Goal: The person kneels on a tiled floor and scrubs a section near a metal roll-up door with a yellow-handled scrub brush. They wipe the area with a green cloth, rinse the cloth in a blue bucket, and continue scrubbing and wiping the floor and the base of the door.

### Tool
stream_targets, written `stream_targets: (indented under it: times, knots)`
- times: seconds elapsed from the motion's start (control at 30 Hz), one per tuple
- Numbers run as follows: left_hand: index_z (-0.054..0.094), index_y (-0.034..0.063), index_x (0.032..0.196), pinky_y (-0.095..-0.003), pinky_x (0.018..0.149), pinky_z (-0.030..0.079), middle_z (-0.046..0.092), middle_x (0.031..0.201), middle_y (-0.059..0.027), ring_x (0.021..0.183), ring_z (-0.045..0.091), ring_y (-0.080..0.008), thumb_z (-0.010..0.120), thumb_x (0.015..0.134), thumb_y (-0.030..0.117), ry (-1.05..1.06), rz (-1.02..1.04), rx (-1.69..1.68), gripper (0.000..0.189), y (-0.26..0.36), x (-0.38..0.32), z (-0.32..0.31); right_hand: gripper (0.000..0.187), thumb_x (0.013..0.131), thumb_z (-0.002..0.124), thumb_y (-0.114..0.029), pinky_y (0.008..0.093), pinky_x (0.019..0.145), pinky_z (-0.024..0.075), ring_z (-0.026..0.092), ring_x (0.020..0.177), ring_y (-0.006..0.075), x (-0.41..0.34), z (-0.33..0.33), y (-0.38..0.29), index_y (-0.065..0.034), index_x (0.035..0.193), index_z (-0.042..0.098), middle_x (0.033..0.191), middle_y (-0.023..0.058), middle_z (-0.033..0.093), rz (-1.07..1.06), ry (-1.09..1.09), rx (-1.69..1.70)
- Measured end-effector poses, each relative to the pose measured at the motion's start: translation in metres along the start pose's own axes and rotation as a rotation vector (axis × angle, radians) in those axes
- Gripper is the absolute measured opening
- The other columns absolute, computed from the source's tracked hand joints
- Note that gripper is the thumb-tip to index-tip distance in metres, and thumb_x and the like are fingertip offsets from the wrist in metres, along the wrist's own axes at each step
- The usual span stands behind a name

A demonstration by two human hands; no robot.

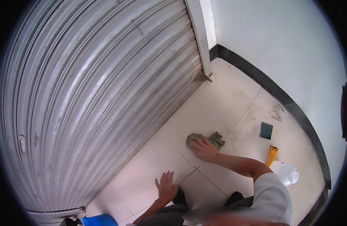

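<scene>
My right hand presses down with spread fingers on a crumpled olive-green cloth on the pale tile floor. Part of the cloth bunches out beyond the fingers on the right. My left hand holds nothing; its fingers are apart, and it is beside my dark-clad knee. Whether it rests on the knee cannot be told. To the right of the cloth, a dark green scouring pad lies flat. Nearer to me are a tool with a yellow handle, its lower end hidden, and a white translucent plastic bottle without a cap.
A corrugated metal roller shutter rises on the left, beside a metal guide rail. A black skirting runs below the white wall. Dark smudges mark the tiles. A blue bucket stands at the lower left.
</scene>
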State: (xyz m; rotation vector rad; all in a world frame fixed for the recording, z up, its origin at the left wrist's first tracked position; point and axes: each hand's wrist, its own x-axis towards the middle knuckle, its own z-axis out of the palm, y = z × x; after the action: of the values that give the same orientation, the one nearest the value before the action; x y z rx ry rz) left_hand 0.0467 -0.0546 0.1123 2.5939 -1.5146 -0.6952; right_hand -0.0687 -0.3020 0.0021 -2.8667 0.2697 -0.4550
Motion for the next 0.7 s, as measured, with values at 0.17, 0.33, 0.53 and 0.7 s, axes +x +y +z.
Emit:
stream_targets:
  times: [0.17, 0.33, 0.53, 0.7]
  knots:
    - [0.033, 0.0095, 0.134, -0.0638, 0.098, 0.013, 0.035, 0.136, -0.0131, 0.128, 0.028, -0.0324, 0.057, 0.078, 0.025, -0.045, -0.039, 0.051, 0.064, 0.013, -0.001, 0.006, 0.037, 0.083, 0.050, -0.025, 0.0484, 0.101, 0.0271, 0.037, 0.122, 0.0295, 0.069, 0.031, 0.060, -0.0153, 0.118, 0.056, 0.133, 0.0089, 0.042, 0.138, 0.049, -0.132]
    - [0.030, 0.0101, 0.136, -0.0627, 0.098, 0.015, 0.037, 0.136, -0.0108, 0.127, 0.031, -0.0298, 0.057, 0.078, 0.025, -0.044, -0.055, 0.093, 0.066, 0.006, -0.029, 0.002, 0.036, 0.083, 0.044, -0.021, 0.0516, 0.101, 0.0258, 0.039, 0.120, 0.0318, 0.085, 0.016, 0.165, -0.0118, 0.117, 0.056, 0.132, 0.0108, 0.043, 0.610, 0.196, -0.245]
    - [0.036, 0.0143, 0.133, -0.0638, 0.100, 0.010, 0.042, 0.132, -0.0073, 0.125, 0.035, -0.0272, 0.058, 0.075, 0.022, -0.027, -0.293, 0.327, 0.062, -0.037, -0.077, 0.022, 0.044, 0.084, 0.048, -0.018, 0.0477, 0.084, 0.0442, 0.049, 0.108, 0.0269, -0.026, -0.022, 0.278, -0.0157, 0.127, 0.044, 0.134, 0.0075, 0.040, 0.983, 0.092, -0.660]
    - [0.031, 0.0193, 0.135, -0.0630, 0.101, 0.011, 0.041, 0.133, -0.0065, 0.128, 0.032, -0.0244, 0.057, 0.078, 0.024, 0.101, -0.498, 0.054, 0.063, -0.046, -0.095, 0.056, 0.030, 0.086, 0.045, -0.012, 0.0368, 0.085, 0.0472, 0.052, 0.105, 0.0293, -0.133, -0.051, 0.366, -0.0141, 0.114, 0.055, 0.128, 0.0065, 0.045, 1.091, -0.265, -0.676]
